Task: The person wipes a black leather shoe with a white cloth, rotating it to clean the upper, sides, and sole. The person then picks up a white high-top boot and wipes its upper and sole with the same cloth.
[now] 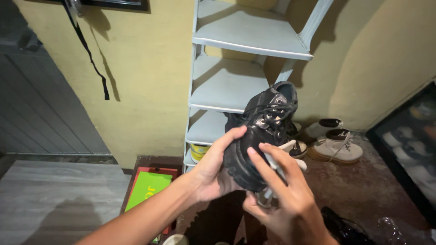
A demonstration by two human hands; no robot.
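A chunky black lace-up shoe [261,129] is held up in front of a pale blue shoe rack [231,86], its thick sole turned toward me. My left hand [213,170] cups the shoe from the left, thumb across its side. My right hand [284,195] presses a whitish cloth [290,147] against the front of the shoe with the fingers spread over it. The laces hang loose at the top.
A pair of white boots [336,143] stands on the brown floor to the right of the rack. A green-and-red box [147,188] lies on the floor at left. Another black shoe [343,227] sits at the bottom right. A dark framed panel [408,145] leans at the right.
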